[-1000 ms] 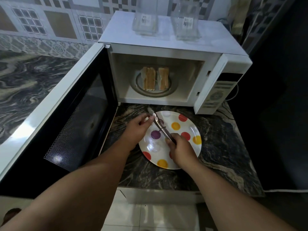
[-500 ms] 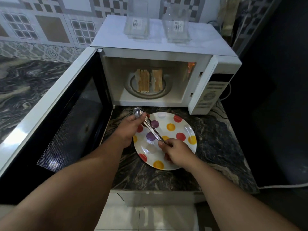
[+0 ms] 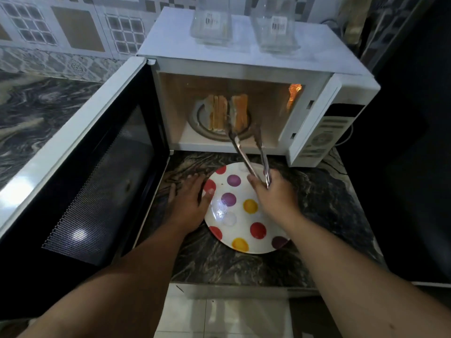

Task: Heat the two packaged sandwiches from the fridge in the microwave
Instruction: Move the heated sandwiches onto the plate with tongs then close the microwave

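Sandwiches unwrapped and in the oven, tongs reaching for them.

Both sandwiches [image 3: 228,115] stand on the turntable of the open microwave [image 3: 244,59]; the right hand [image 3: 273,193] grips tongs [image 3: 251,152], spread around the right one. The left hand [image 3: 189,201] lies flat, open, touching the spotted plate [image 3: 244,228]. Serving seems left. Dark marbled worktop [image 3: 324,198], tiled wall.

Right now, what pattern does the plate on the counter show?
The plate is white with red, purple and yellow dots, seen from the head camera.
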